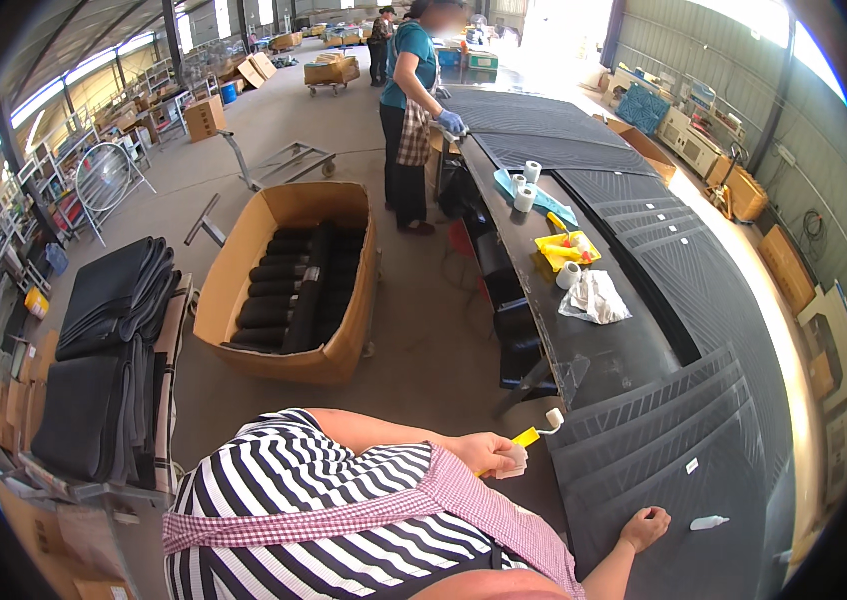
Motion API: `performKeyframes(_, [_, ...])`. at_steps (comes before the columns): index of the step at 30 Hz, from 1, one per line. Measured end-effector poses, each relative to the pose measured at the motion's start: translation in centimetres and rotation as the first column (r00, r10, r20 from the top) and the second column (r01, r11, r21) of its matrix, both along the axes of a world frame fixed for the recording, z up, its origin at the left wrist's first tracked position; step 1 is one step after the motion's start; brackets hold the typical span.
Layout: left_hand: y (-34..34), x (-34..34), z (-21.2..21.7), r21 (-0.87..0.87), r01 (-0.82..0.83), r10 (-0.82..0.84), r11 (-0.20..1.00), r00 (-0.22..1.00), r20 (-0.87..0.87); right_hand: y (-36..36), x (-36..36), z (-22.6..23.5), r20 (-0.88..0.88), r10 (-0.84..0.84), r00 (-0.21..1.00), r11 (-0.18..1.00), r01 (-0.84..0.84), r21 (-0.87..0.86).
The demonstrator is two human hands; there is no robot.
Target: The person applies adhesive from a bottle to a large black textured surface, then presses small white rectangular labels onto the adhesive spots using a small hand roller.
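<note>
My left hand (494, 455) is closed around a small paint roller with a yellow handle (526, 437) and a white roller head (555, 418). A pale, thin stack or cloth (515, 462) shows in the same hand. My right hand (647, 528) rests with curled fingers on a black ribbed rubber mat (664, 475); whether it holds anything is hidden. Just right of it, a small white squeeze bottle (710, 523) lies on its side on the mat. A small white label (692, 466) sits on the fanned mats above.
Along the table stand white rolls (524, 200), a yellow tray (569, 250) and a plastic bag with white pieces (596, 298). Left is a cardboard box (354, 350) of black rolls, beside stacked black mats (94, 410). A co-worker (414, 90) stands at the table's far end.
</note>
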State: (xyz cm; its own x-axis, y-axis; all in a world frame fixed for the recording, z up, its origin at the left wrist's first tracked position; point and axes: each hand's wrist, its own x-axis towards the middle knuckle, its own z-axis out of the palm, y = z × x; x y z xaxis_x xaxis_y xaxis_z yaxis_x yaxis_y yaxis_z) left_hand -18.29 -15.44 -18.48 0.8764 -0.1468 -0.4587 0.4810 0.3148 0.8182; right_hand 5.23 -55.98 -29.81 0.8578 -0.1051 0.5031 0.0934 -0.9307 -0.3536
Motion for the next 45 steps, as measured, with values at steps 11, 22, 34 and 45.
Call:
performKeyframes(11, [-0.5,-1.0,1.1,-0.003,-0.033,0.033,0.999,0.999,0.040,0.0,-0.3,0.2,-0.015,0.000,1.000,1.000,0.000,0.018])
performKeyframes(22, [0.0,-1.6,0.7,0.078,-0.006,0.001,0.997,0.998,0.056,-0.4,0.1,-0.3,0.008,0.014,1.000,0.999,-0.014,0.029])
performKeyframes(34, [-0.2,-2.5,1.8,0.004,-0.052,0.052,0.999,0.998,0.047,-0.2,0.0,-0.1,0.017,0.013,1.000,1.000,-0.014,0.020])
performKeyframes(45, [0.0,-2.3,1.6,0.011,-0.053,0.053,0.999,0.998,0.028,-0.3,0.0,-0.3,0.021,0.020,1.000,0.999,-0.021,0.024])
